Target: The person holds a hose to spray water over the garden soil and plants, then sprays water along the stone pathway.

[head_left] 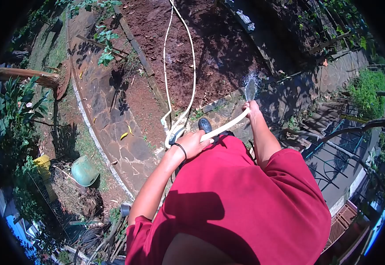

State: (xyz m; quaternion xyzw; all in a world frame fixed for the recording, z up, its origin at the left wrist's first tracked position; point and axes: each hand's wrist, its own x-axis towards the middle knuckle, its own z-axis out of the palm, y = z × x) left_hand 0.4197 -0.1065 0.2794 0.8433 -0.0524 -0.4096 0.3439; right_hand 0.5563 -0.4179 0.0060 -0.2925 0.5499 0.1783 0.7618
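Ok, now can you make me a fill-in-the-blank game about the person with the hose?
The wristband just behind the left hand is coloured ____.
The person's shirt is coloured ____.
Close to where water sprays out, the hose is held by the person's ____ hand.

Missing words: black; red; right.

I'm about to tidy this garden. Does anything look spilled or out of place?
The green tub seems tipped over beside the dry plant litter, odd for a container. The water spraying from the hose in the right hand looks intended, not spilled.
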